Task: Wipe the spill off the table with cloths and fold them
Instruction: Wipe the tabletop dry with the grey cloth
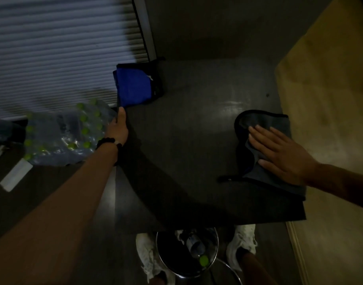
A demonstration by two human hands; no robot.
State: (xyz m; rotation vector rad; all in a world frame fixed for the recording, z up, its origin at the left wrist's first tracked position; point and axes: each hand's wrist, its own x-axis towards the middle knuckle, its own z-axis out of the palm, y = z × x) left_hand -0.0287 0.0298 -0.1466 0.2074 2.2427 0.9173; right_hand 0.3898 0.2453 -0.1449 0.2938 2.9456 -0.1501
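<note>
I'm pressing my right hand (pixel 279 155) flat, fingers spread, on the grey cloth (pixel 265 145) at the surface (pixel 186 140) right edge; my left hand (pixel 118 128) is pinching the blue cloth (pixel 133 87) corner, far-left of the grey one, its long side running away from me

Dim back room or storage corner, most likely in a shop or store unit

A ribbed metal roller shutter (pixel 53 52) fills the wall beyond the left edge of a small dark table (pixel 186 120), the sort of shutter fitted to a shopfront or garage rather than a living room. On the bare dark floor beside that edge lies a shrink-wrapped bulk pack of green-capped water bottles (pixel 67 134), stock rather than household supply. A plain tan board (pixel 324 89) stands along the table's right edge, and a chrome-rimmed bin (pixel 186 254) holding a discarded bottle sits under the near edge.
</note>
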